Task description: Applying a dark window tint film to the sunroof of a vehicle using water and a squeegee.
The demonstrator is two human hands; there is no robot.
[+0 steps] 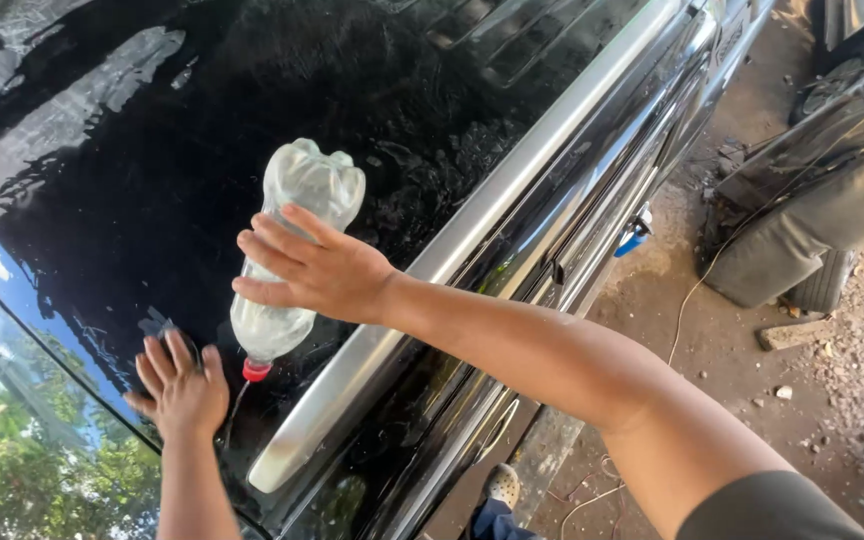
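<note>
A clear plastic bottle (294, 250) with a red cap is tipped cap-down over the black car roof (152, 180), and a thin stream runs from the cap. My right hand (312, 270) grips the bottle around its middle. My left hand (180, 388) lies flat on the roof near the windscreen edge, fingers spread, pressing a small grey pad (156, 327) that shows just past the fingertips. The roof around both hands is wet and smeared.
A silver roof rail (472, 240) runs along the car's side edge. The windscreen (32, 440) reflects trees at lower left. A blue door handle piece (632, 240) sticks out below. Dirt ground with a cable, stones and another vehicle (812, 190) lies to the right.
</note>
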